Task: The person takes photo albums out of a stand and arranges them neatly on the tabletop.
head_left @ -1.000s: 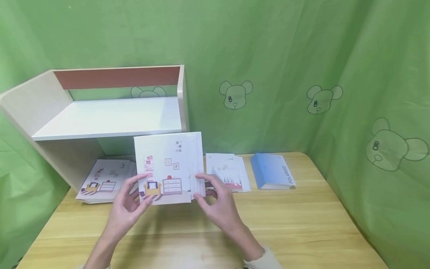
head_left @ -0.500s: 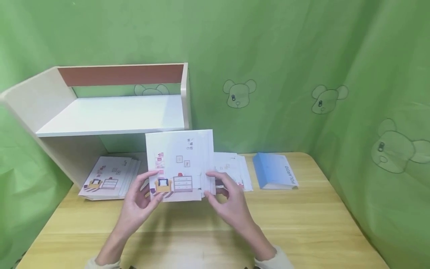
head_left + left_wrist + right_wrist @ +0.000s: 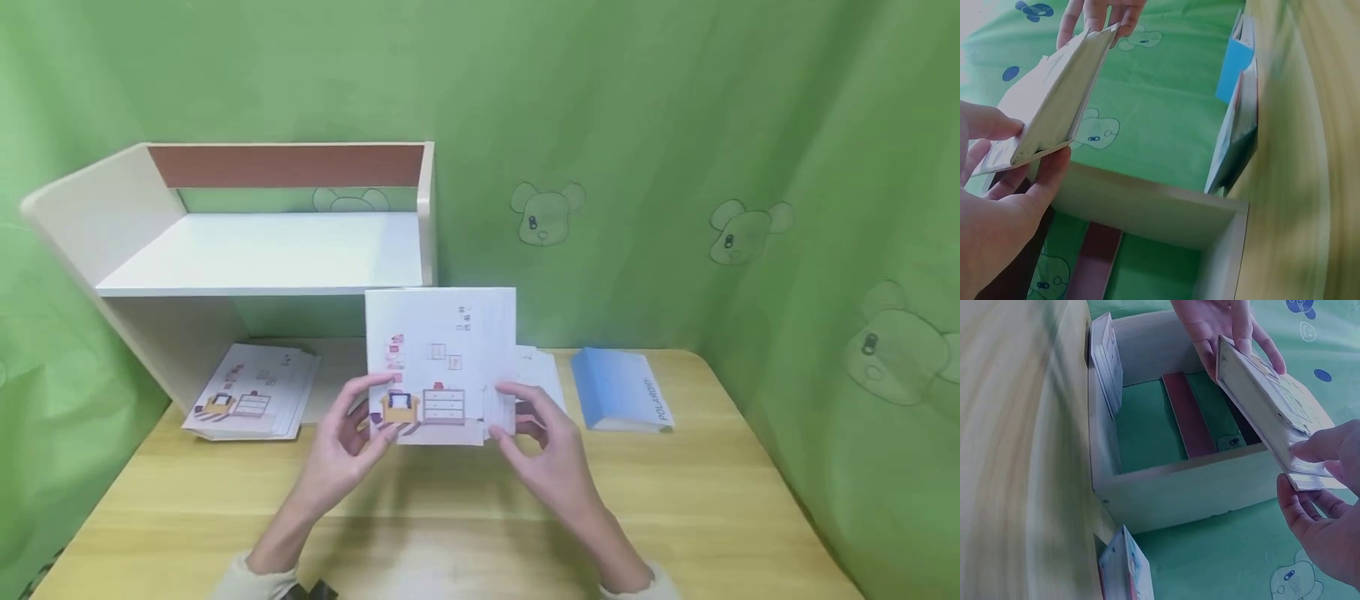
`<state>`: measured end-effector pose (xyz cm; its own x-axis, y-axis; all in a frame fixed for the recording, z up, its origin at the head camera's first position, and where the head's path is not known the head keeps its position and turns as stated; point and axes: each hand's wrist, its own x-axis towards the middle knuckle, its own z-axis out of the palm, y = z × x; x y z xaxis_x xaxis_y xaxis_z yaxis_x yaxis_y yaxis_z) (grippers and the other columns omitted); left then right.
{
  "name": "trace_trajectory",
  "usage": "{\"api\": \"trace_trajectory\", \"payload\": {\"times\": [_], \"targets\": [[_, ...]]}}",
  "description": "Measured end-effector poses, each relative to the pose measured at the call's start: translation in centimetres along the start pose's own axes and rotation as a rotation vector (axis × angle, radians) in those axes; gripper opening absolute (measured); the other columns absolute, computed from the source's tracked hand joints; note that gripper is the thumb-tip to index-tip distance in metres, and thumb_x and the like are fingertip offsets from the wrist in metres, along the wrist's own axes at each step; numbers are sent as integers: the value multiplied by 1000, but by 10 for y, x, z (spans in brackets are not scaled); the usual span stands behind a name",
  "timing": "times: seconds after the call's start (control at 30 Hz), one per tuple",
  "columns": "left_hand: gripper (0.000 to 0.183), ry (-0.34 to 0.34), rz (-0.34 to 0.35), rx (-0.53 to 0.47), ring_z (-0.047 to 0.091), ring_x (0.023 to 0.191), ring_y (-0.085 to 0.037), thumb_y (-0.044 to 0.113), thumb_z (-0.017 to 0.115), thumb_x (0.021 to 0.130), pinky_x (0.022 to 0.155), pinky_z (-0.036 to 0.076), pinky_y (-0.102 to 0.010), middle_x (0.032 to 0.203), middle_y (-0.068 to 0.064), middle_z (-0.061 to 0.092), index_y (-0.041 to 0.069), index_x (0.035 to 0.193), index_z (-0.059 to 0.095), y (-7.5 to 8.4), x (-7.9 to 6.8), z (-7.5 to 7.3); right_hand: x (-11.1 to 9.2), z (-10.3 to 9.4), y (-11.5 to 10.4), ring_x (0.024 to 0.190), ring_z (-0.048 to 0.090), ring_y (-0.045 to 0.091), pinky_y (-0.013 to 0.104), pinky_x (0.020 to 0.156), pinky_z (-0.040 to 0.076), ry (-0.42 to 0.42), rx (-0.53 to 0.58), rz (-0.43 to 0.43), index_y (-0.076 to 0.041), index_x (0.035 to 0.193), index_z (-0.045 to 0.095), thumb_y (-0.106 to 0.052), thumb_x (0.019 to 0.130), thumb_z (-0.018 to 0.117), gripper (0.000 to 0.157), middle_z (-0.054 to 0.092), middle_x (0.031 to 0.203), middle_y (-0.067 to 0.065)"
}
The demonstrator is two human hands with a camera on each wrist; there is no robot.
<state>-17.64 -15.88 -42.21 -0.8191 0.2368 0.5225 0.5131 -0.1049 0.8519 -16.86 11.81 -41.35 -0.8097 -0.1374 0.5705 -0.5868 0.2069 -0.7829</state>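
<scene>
A white photo album (image 3: 442, 354) with a printed armchair and dresser is held above the table, its cover facing the head camera. My left hand (image 3: 337, 454) grips its left edge, thumb on the cover and fingers behind. At the opposite edge my right hand (image 3: 551, 458) pinches the album, thumb and index finger in front, the other fingers partly hidden behind it. The right wrist view shows the album's thick block of pages (image 3: 1254, 403) between its covers. On the table behind, another white album (image 3: 546, 379) is mostly covered by the held one.
A white shelf unit (image 3: 262, 254) stands at the back left. Under it lie white albums (image 3: 251, 392) with the same armchair print. A blue album (image 3: 618, 387) marked POLAROID lies at the back right. Green cloth (image 3: 630, 108) hangs behind the wooden table (image 3: 675, 508).
Both hands have carried the album to the right, from in front of the shelf's right end to farther across the white album behind. The grip looks the same; the head view has shifted slightly.
</scene>
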Motion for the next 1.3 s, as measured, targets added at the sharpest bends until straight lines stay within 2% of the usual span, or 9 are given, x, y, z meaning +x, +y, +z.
{"api": "trace_trajectory", "payload": {"times": [0.1, 0.27, 0.47, 1.0, 1.13, 1.3], "targets": [[68, -26, 2, -12, 59, 121, -31, -18, 65, 88, 97, 58, -40, 147, -18, 44, 4, 148, 44, -3, 4, 11, -5, -11, -1, 91, 70, 25, 32, 83, 63, 25, -11, 23, -12, 133, 63, 18, 80, 77, 63, 66, 125, 5], [67, -26, 19, -39, 59, 121, -33, -18, 65, 88, 96, 59, -41, 147, -19, 44, 3, 148, 44, -5, 8, 22, -7, -23, -2, 94, 68, 24, 31, 84, 63, 25, -16, 10, -10, 135, 62, 18, 79, 77, 64, 64, 129, 7], [66, -23, 24, -48, 59, 120, -32, -18, 66, 87, 95, 59, -40, 147, -17, 44, 3, 146, 46, -3, 14, 27, -5, -30, -2, 96, 68, 23, 30, 85, 62, 25, -42, -46, -7, 136, 61, 18, 79, 77, 64, 63, 131, 10], [66, -43, 25, -57, 59, 118, -33, -16, 67, 88, 94, 60, -40, 146, -15, 46, 7, 146, 47, -7, 24, 45, -7, -50, 0, 101, 67, 17, 28, 86, 61, 42, -40, -22, -4, 135, 61, 19, 80, 76, 61, 63, 132, 12], [66, -45, 34, -65, 59, 119, -33, -18, 66, 87, 95, 59, -40, 146, -16, 45, 5, 146, 46, -9, 24, 48, -8, -52, 1, 101, 68, 18, 28, 86, 61, 47, -48, -23, -5, 134, 62, 18, 80, 77, 61, 64, 131, 11], [65, -40, 11, -71, 59, 120, -34, -16, 67, 88, 96, 59, -42, 147, -14, 46, 6, 145, 47, -9, 24, 51, -9, -55, 2, 100, 68, 18, 28, 86, 61, 47, -60, -13, -6, 134, 62, 18, 80, 77, 62, 64, 130, 10]]}}
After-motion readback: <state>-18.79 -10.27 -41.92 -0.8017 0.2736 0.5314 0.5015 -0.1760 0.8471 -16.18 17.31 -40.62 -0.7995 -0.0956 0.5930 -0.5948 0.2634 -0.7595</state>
